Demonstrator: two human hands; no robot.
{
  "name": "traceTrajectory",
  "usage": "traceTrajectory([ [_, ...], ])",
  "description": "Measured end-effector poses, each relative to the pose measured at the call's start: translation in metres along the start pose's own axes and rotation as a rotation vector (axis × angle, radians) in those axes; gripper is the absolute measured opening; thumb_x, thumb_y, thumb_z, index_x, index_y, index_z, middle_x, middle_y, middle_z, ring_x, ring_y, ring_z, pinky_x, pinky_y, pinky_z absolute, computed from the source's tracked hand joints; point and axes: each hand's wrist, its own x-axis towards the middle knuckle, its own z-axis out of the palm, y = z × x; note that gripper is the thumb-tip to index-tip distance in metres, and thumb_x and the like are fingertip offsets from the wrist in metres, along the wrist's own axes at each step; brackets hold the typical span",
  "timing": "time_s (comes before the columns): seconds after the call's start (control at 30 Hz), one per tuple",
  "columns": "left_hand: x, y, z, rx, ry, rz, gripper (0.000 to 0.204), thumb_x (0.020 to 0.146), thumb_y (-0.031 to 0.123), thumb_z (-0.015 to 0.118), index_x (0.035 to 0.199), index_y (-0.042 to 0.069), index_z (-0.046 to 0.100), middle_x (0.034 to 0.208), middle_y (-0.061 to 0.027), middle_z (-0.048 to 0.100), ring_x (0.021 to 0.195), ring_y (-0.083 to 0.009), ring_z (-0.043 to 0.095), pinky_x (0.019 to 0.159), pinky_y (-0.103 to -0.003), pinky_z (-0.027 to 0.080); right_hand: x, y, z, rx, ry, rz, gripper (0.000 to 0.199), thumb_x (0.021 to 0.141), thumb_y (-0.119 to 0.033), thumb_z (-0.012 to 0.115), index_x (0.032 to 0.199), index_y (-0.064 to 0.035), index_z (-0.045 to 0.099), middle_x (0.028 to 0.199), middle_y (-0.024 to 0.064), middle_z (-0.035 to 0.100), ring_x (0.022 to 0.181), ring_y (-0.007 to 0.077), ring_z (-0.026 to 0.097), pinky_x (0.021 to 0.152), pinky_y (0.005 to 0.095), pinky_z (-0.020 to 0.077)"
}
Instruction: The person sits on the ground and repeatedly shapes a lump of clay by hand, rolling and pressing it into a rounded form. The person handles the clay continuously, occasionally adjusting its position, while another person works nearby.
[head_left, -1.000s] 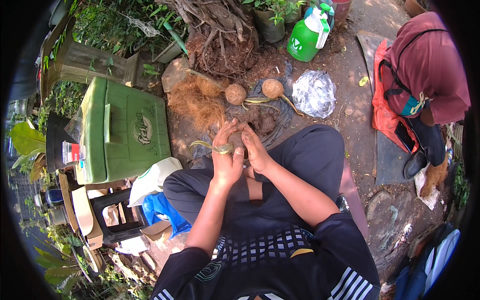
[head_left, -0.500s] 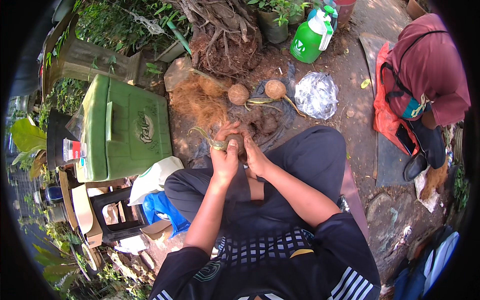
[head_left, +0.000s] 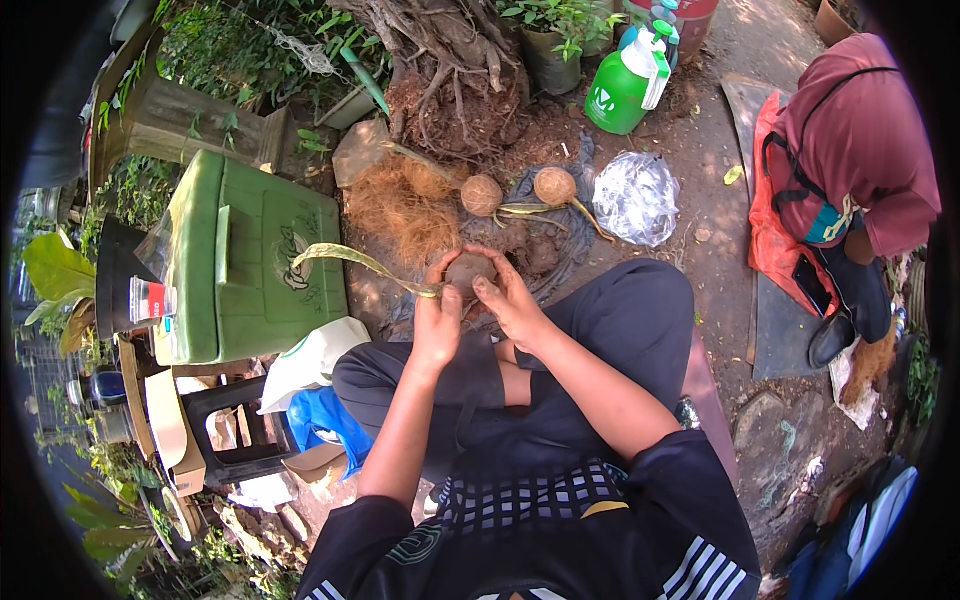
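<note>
Between my two palms, above my crossed legs, sits a round brown ball of soil (head_left: 468, 268). My left hand (head_left: 437, 318) cups its left side, and my right hand (head_left: 512, 308) curves round the right with its thumb on top. A long yellow-green leaf (head_left: 362, 260) sticks out leftward from beside my left hand; its base is hidden. Beyond my hands lie two fibre-covered balls (head_left: 481, 195), with strap-like leaves trailing near them. A mound of wet soil (head_left: 532, 247) rests on a dark plastic sheet (head_left: 578, 232), and loose brown coconut fibre (head_left: 395, 212) is heaped to its left.
A green cooler box (head_left: 275, 215) stands at the left, near a white bag (head_left: 318, 362). Ahead are tree roots (head_left: 455, 105) and a green spray bottle (head_left: 615, 98). Bunched clear plastic (head_left: 636, 200) lies right of the soil. Another person (head_left: 850, 130) sits at the far right.
The soil ball shows more between my hands. My left fingers have gone from spread to curled round it, and the leaf now reaches further left, over the cooler's front.
</note>
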Motion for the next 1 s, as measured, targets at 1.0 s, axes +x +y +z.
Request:
traceTrajectory([
  [1.0,0.003,-0.023,0.014,0.401,0.269,0.483,0.071,0.102,0.059,0.023,0.102,0.001,0.062,0.120,-0.0206,0.063,0.116,-0.0370,0.057,0.103,-0.048,0.040,-0.005,0.013,-0.013,-0.026,-0.123,0.232,0.076,0.098,-0.068,0.029,0.144,-0.0083,0.040,0.126,0.0077,0.053,0.115,0.0147,0.050,0.089,0.0311,0.0462],
])
